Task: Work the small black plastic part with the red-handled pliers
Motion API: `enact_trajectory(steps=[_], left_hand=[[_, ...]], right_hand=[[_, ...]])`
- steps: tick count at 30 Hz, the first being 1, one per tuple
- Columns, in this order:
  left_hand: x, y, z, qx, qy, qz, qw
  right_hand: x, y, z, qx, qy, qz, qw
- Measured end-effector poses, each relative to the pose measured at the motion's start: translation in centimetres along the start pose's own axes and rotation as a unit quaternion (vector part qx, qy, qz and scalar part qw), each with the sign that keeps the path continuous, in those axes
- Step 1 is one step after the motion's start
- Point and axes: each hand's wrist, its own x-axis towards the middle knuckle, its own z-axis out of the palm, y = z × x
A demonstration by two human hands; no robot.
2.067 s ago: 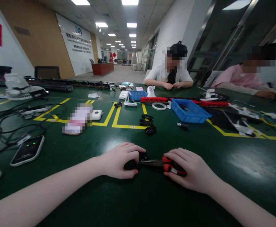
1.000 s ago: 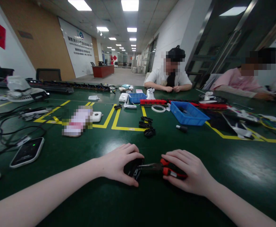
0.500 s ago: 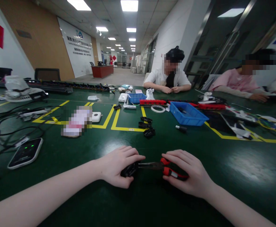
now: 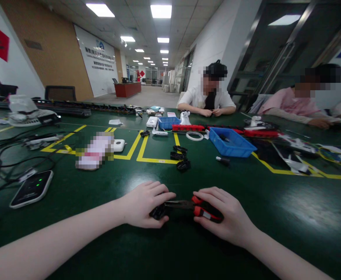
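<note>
My left hand (image 4: 147,204) is closed around a small black plastic part (image 4: 158,212), keeping it low over the green table; its shape is partly hidden by the fingers. In my right hand (image 4: 227,212) are long-nose pliers (image 4: 198,207) with red and black handles. Their dark jaws point left and meet the black part at its right side. I cannot tell whether the jaw tips grip it or only touch it. Beyond my hands, several similar black parts (image 4: 182,165) lie in a loose group.
A blue tray (image 4: 231,149) with dark items stands right of centre, a short black cylinder (image 4: 222,160) before it. At left are a phone (image 4: 94,151), a device with green lights (image 4: 32,189) and black cables (image 4: 1,159). A person (image 4: 208,97) sits opposite.
My right hand has moved left with the pliers, bringing the jaws further over the black part. My left hand keeps its hold and has hardly shifted.
</note>
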Motion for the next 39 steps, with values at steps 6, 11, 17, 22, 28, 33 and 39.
enact_trajectory(steps=[6,11,17,22,28,33,39], left_hand=[[0.1,-0.1,0.0,0.000,-0.004,0.002,1.000],[0.1,-0.1,-0.2,-0.002,-0.002,0.000,1.000],[0.1,-0.3,-0.3,-0.015,-0.005,0.008,1.000],[-0.2,-0.3,-0.4,-0.041,0.010,0.003,0.999],[-0.6,-0.4,-0.3,-0.030,0.041,-0.006,0.999],[-0.7,-0.4,-0.1,-0.024,0.058,-0.017,0.998],[-0.7,-0.4,-0.2,-0.034,0.069,-0.014,0.997]], right_hand=[[0.3,-0.2,0.2,-0.010,0.002,-0.022,1.000],[0.5,-0.5,0.4,-0.039,0.014,-0.043,0.998],[0.6,-0.7,0.2,-0.058,0.026,-0.053,0.997],[0.8,-1.0,0.3,-0.059,0.011,-0.058,0.997],[1.0,-1.4,0.5,-0.040,-0.018,-0.058,0.997],[0.9,-1.2,0.7,-0.030,-0.026,-0.044,0.998],[0.7,-0.9,1.1,0.023,-0.048,0.004,0.999]])
